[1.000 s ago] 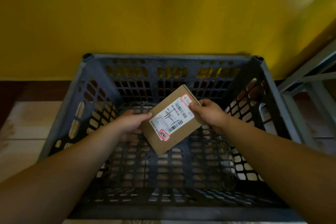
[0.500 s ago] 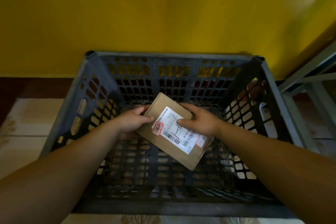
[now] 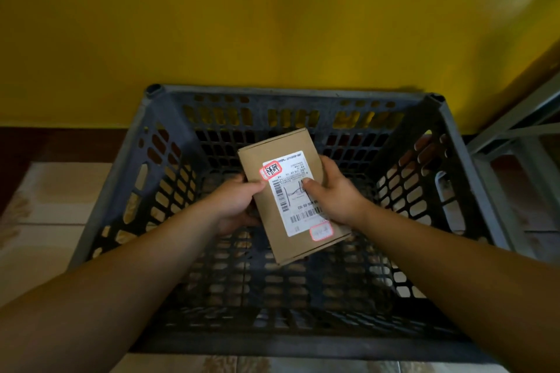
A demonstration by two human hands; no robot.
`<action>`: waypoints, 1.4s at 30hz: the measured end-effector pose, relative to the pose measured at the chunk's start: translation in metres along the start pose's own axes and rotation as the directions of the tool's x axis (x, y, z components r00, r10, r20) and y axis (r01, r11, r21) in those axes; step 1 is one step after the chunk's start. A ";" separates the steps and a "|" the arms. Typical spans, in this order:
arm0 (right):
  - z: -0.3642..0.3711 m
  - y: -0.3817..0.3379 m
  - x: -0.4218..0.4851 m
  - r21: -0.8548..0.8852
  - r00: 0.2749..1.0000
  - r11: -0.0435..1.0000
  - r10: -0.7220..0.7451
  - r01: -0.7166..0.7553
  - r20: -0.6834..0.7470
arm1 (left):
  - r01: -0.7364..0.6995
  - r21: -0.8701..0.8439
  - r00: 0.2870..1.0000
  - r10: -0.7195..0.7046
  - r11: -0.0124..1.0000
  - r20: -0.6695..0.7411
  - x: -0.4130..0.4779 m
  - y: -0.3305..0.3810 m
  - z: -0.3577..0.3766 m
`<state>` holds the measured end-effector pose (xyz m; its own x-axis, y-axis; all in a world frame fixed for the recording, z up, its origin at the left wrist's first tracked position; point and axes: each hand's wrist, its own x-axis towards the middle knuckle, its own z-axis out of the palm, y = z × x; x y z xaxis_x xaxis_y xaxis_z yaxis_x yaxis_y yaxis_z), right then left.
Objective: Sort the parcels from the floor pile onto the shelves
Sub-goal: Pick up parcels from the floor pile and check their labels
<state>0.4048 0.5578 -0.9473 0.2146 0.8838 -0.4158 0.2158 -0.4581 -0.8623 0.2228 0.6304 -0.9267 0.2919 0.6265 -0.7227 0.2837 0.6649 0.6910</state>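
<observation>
A small brown cardboard parcel [image 3: 281,154] with a white shipping label and two red-edged stickers is held over the inside of a dark grey slotted plastic crate [image 3: 454,142]. My left hand [image 3: 233,203] grips its left edge, thumb on top and fingers underneath. From the right, my right hand [image 3: 336,194] holds the parcel with the thumb pressed on the label and the fingers curled round the far edge. The parcel's long side runs roughly away from me, tilted slightly left. Nothing else lies in the crate.
The crate stands on a pale tiled floor [image 3: 45,215] against a yellow wall [image 3: 272,15] with a dark skirting strip. A grey metal shelf frame [image 3: 521,130] stands at the right, close to the crate's right wall.
Both hands have turned the parcel clockwise, from lying diagonally with the label sideways to standing nearly lengthwise. My right thumb has slid onto the label's middle.
</observation>
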 end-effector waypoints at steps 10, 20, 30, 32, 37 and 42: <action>-0.036 -0.111 -0.086 0.196 0.970 0.978 0.111 -0.068 -0.218 | -0.015 0.189 1.000 0.015 0.982 0.001 -0.124 0.070 0.018; -0.109 -0.344 -0.273 0.273 0.943 0.962 0.086 0.005 -0.321 | -0.095 0.187 0.995 0.088 0.978 0.044 -0.398 0.228 0.028; -0.162 -0.495 -0.516 0.284 0.798 0.946 0.047 0.158 -0.601 | -0.393 0.397 0.918 0.329 0.829 0.222 -0.640 0.304 0.061; -0.170 -0.505 -0.561 0.287 0.752 0.939 0.050 0.189 -0.658 | -0.445 0.408 0.892 0.357 0.797 0.277 -0.677 0.306 0.072; -0.199 -0.513 -0.672 0.215 0.635 0.946 0.012 0.243 -0.773 | -0.551 0.419 0.819 0.370 0.722 0.439 -0.755 0.300 0.120; -0.246 -0.492 -0.776 0.210 0.531 0.935 0.028 0.285 -0.847 | -0.634 0.375 0.732 0.370 0.676 0.572 -0.821 0.275 0.199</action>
<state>0.3660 0.0737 -0.1297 0.9266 0.3761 -0.0007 0.0628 -0.1567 -0.9857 0.2432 0.2176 -0.1402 0.8409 0.4723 -0.2644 0.3494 -0.1007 0.9315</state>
